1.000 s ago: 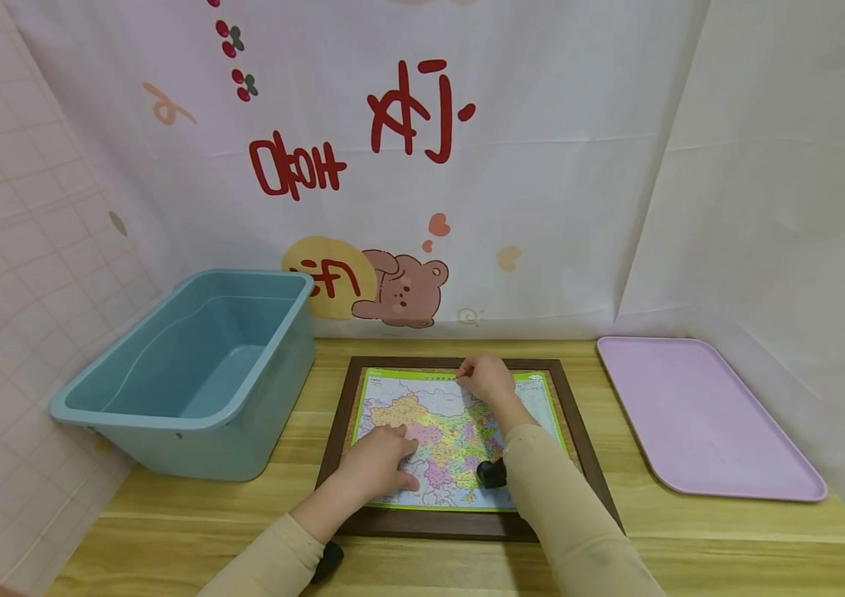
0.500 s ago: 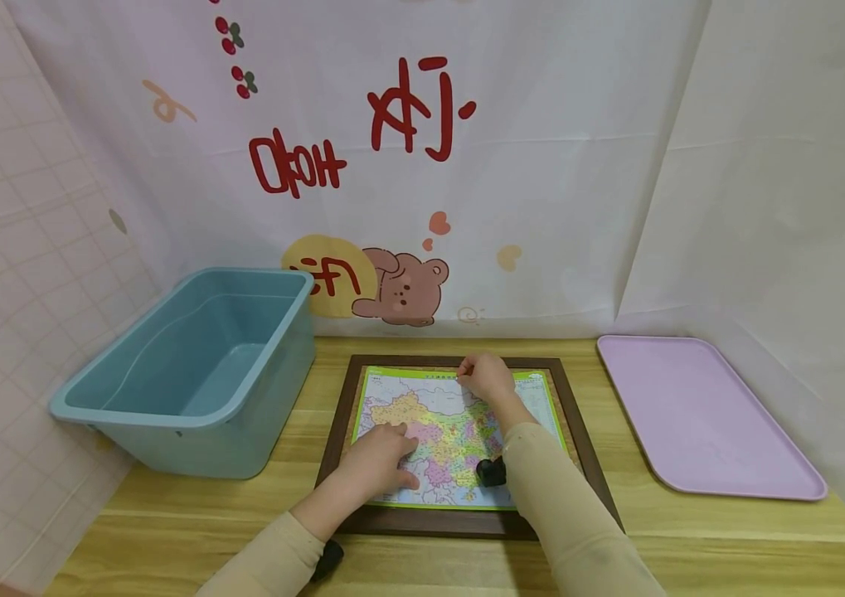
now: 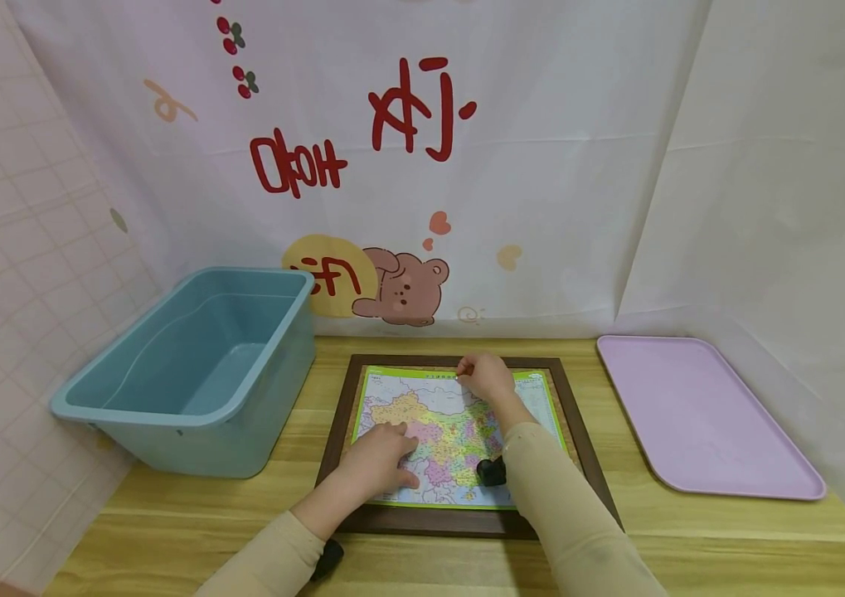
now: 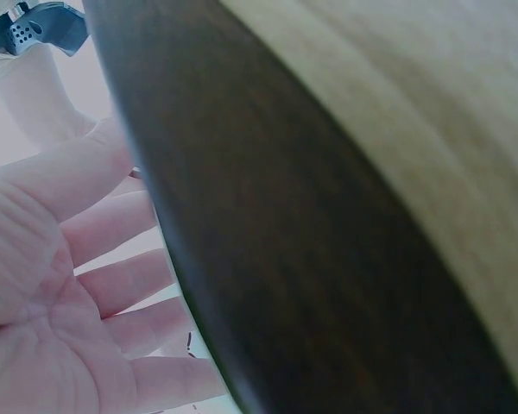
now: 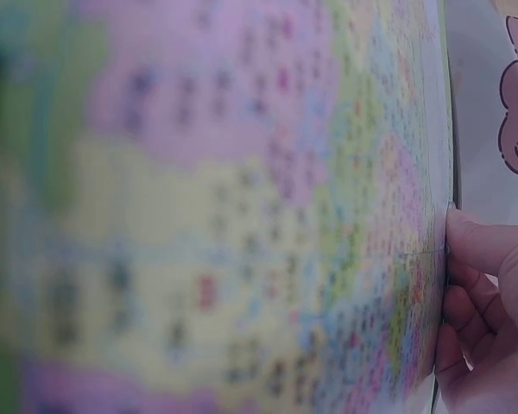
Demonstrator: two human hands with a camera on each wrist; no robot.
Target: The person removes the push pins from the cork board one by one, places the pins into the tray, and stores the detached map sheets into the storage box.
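Observation:
A colourful map sheet with a green border lies on a cork board in a dark brown wooden frame. My left hand rests on the map's left part, its fingers spread; the left wrist view shows the palm and outstretched fingers beside the frame's dark edge. At the middle of the map's top edge, the thumb and curled fingers of my right hand pinch a small pin-like thing, mostly hidden by the fingertips. The right wrist view has the right hand right at the edge of the blurred map.
On the left stands a deep blue-grey plastic tub. A flat lilac tray lies at the right. A white cloth backdrop with red writing and a bear hangs behind the wooden table.

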